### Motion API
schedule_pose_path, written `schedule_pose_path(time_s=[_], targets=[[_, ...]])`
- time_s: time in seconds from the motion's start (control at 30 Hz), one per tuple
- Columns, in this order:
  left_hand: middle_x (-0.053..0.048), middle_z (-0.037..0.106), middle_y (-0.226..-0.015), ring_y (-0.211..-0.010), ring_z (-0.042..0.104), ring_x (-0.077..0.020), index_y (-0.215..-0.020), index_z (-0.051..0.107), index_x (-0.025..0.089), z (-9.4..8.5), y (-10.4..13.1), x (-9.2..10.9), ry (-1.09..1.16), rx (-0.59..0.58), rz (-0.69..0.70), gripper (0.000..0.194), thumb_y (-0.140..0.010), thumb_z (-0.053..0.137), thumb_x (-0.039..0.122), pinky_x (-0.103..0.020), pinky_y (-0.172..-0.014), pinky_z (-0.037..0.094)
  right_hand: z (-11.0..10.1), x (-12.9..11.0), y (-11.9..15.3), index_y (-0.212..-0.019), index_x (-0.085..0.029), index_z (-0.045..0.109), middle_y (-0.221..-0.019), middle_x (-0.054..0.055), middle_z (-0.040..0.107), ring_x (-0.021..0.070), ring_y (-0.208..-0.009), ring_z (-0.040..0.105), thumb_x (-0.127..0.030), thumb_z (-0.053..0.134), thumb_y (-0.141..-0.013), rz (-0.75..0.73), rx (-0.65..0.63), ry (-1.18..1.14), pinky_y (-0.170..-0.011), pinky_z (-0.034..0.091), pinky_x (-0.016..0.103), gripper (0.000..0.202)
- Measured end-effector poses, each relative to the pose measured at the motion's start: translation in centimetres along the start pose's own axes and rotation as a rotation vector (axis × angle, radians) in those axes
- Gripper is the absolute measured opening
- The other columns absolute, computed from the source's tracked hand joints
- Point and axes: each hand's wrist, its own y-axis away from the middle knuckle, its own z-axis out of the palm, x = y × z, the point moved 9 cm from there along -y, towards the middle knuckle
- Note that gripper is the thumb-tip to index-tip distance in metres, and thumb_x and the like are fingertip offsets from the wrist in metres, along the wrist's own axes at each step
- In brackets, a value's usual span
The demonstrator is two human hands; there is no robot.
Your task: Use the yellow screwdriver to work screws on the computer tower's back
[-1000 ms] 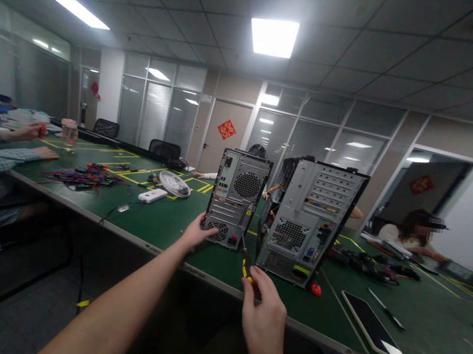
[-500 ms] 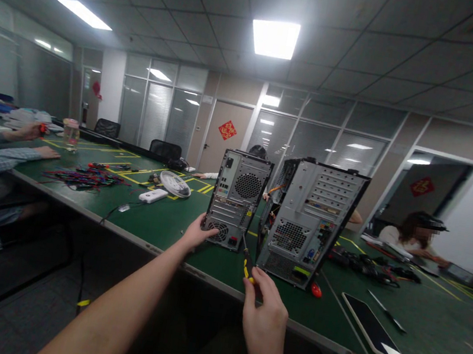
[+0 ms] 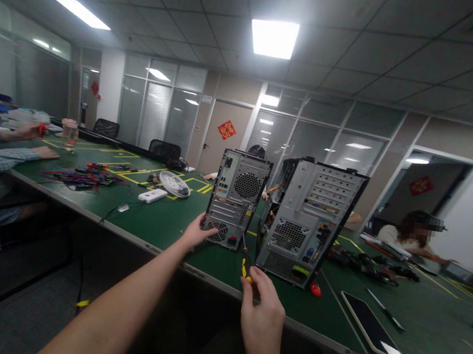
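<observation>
Two upright computer cases stand on the green table (image 3: 130,223), their rear panels facing me. My left hand (image 3: 195,235) is against the lower left edge of the smaller case (image 3: 231,209), with its thumb over the round fan grille. A yellow-and-black screwdriver (image 3: 245,262) is pinched by its handle end in my right hand (image 3: 263,304). Its shaft points up to the lower right corner of the smaller case; the exact contact of the tip is too small to tell. The larger case (image 3: 300,229) stands just right of the screwdriver.
Thin wires (image 3: 84,175), a white device (image 3: 153,195) and a white round frame (image 3: 175,184) lie left. Black cables (image 3: 366,264), a phone (image 3: 374,330) and a red object (image 3: 315,289) are right. People sit at both sides; hands show behind the cases.
My right hand and the screwdriver handle have shifted very slightly left. My left hand stays on the smaller case, and the view has moved a little.
</observation>
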Motion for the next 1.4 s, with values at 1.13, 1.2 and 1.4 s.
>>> schedule_pose_path(time_s=[1.13,1.2,1.4], targets=[[-0.014,0.067,-0.130,-0.116,0.064,-0.0266,-0.135,0.055,0.020,0.1,0.2,0.3,0.029,-0.007,0.006,0.077,-0.068,0.087,0.041,-0.041,-0.104,0.046,0.2,0.3,-0.1,-0.114,-0.015,0.071,-0.115,0.015,0.073,0.0260,-0.101,0.072,-0.038,0.055,-0.097,0.059,-0.034,-0.070,-0.089,0.060,0.039,0.033],[-0.014,0.066,-0.131,-0.117,0.064,-0.0267,-0.136,0.055,0.020,0.1,0.1,0.0,0.028,-0.010,-0.001,0.079,-0.067,0.087,0.042,-0.041,-0.105,0.045,0.1,0.1,-0.2,-0.118,-0.016,0.071,-0.119,0.015,0.072,0.0267,-0.110,0.069,-0.035,0.053,-0.098,0.038,-0.038,-0.053,-0.096,0.057,0.042,0.033],[-0.014,0.066,-0.131,-0.118,0.063,-0.0266,-0.136,0.055,0.019,0.1,-0.1,-0.1,0.020,-0.008,0.015,0.079,-0.067,0.087,0.041,-0.040,-0.105,0.046,0.0,0.0,-0.1,-0.116,-0.016,0.073,-0.120,0.015,0.071,0.0260,-0.111,0.069,-0.032,0.051,-0.098,0.018,-0.032,-0.025,-0.097,0.057,0.041,0.032]])
